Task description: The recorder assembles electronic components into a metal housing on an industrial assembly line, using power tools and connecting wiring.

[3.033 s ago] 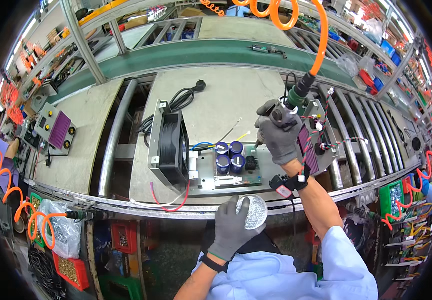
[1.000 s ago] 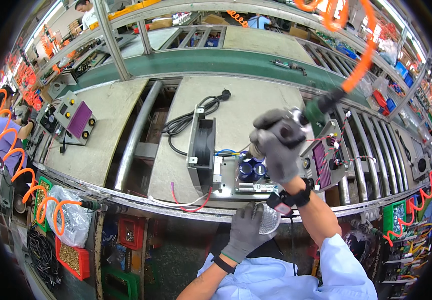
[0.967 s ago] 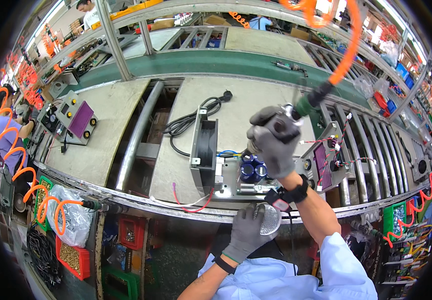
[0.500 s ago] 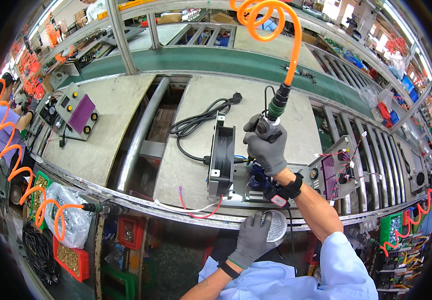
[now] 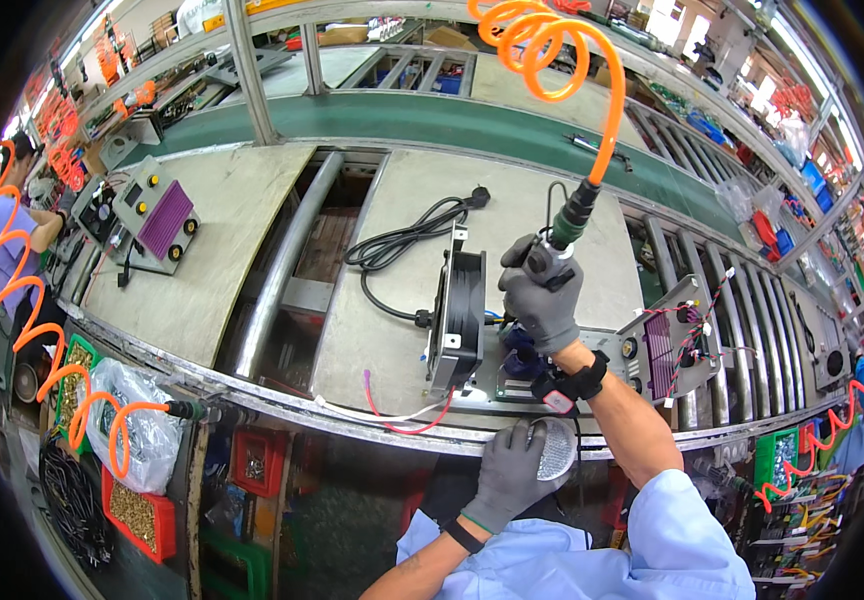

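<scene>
My right hand (image 5: pixel 544 305), in a grey glove, is wrapped round the air screwdriver (image 5: pixel 556 248), which hangs on an orange coiled hose (image 5: pixel 607 110). The hand is over the flat metal chassis (image 5: pixel 592 348); the tool's tip is hidden. Left of it stands an upright panel with a black fan (image 5: pixel 467 310), with a coiled black power cord (image 5: pixel 407 240) behind. My left hand (image 5: pixel 505 475), also gloved, is at the bench's front edge, its fingers closed on a round dish (image 5: pixel 557 450) of small shiny pieces. A red and white wire pair (image 5: pixel 392 420) lies beside the fan panel.
A purple-grilled panel with wires (image 5: pixel 662 350) stands at the chassis's right end, before metal rollers (image 5: pixel 742 330). Another purple-grilled unit (image 5: pixel 167 220) sits on the left board. Red bins (image 5: pixel 137 515) hang below the front edge. A co-worker (image 5: pixel 17 240) is at far left.
My right hand and the screwdriver have shifted slightly right, and the hose has swung right. The fan panel appears a little farther right and more tilted. My left hand keeps the dish.
</scene>
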The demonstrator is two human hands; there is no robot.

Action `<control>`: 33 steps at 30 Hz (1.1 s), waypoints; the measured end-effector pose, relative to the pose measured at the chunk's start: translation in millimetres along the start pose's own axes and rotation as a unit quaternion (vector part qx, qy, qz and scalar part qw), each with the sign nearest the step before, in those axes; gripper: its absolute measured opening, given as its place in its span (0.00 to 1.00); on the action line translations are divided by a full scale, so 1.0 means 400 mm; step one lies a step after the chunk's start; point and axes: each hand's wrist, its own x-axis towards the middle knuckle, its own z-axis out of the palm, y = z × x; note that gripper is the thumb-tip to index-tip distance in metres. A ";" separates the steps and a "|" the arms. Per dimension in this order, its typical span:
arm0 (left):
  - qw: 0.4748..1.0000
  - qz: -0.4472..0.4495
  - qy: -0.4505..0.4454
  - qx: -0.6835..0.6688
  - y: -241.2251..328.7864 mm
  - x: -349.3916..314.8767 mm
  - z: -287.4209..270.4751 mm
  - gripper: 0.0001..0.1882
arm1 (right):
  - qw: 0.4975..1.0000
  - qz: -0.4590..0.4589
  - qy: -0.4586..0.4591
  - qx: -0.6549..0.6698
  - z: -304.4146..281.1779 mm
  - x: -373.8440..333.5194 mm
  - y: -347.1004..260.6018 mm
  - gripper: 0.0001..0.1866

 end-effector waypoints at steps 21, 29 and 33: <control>0.998 0.037 -0.024 0.043 0.034 0.016 -0.035 0.41 | 0.978 0.195 -0.059 0.034 -0.011 0.319 -0.331 0.10; 0.998 0.051 -0.027 0.039 -0.003 0.042 -0.039 0.42 | 0.971 0.205 0.034 -0.118 -0.202 0.695 -0.164 0.12; 0.998 0.039 -0.030 0.025 -0.014 0.033 -0.015 0.48 | 0.969 0.173 0.137 -0.110 -0.295 0.901 -0.062 0.09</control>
